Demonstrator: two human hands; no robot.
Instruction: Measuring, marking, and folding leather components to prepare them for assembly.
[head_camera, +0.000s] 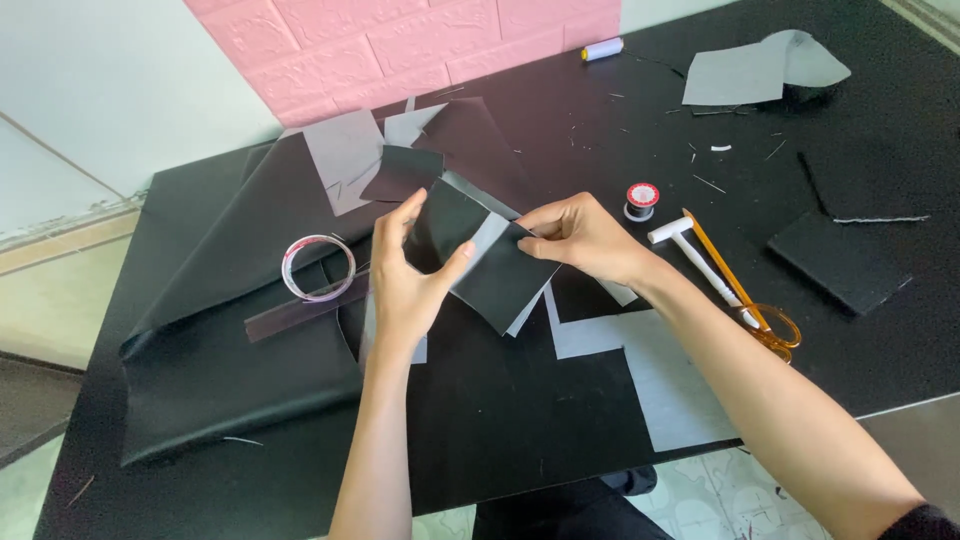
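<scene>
Both my hands hold a small cut piece of black leather-like material (500, 280) with a grey underside, lifted just above the black table. My left hand (410, 280) grips its left part, thumb and fingers pinched around a folded black flap (445, 225). My right hand (580, 238) pinches the piece's upper right edge. A strip of the grey backing shows between the two hands.
A large black sheet (240, 330) lies folded at left with a tape roll (318, 268) and a dark strip on it. Scissors with orange handles (750, 295), a white tool (695, 255), a small red-topped spool (641, 200), a black square (840, 260) and grey offcuts (760, 68) lie right.
</scene>
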